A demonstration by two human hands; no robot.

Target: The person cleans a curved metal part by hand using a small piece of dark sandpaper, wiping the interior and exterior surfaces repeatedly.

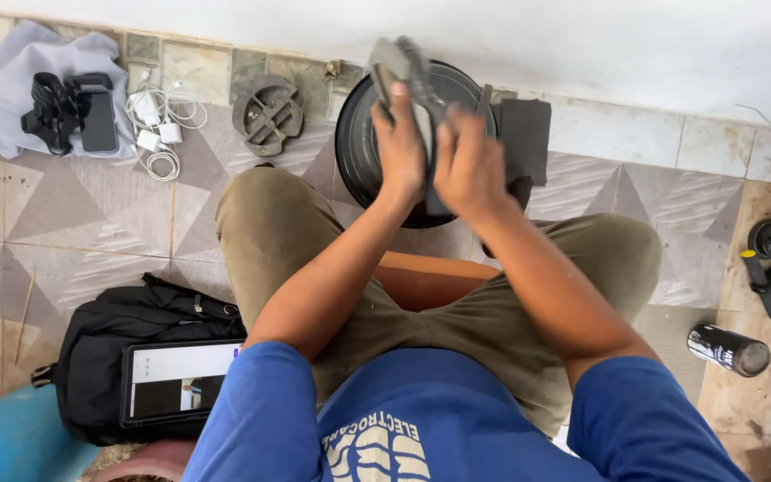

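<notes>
My left hand (399, 147) and my right hand (468, 165) are raised together over a round black basin (359, 143) on the tiled floor by the wall. Both hands grip a grey, curved metal part (403, 67) that sticks up above my fingers. A dark rag or sanding sheet (524, 134) lies at the basin's right edge, just beyond my right hand. I sit with my knees spread, in olive trousers and a blue shirt.
A round grey cast cover (268, 114) lies left of the basin. Further left are white chargers and cables (158, 129) and a phone on a grey cloth (11, 85). A black bag with a tablet (171, 379) sits at my left; a black spray can (729, 348) lies at right.
</notes>
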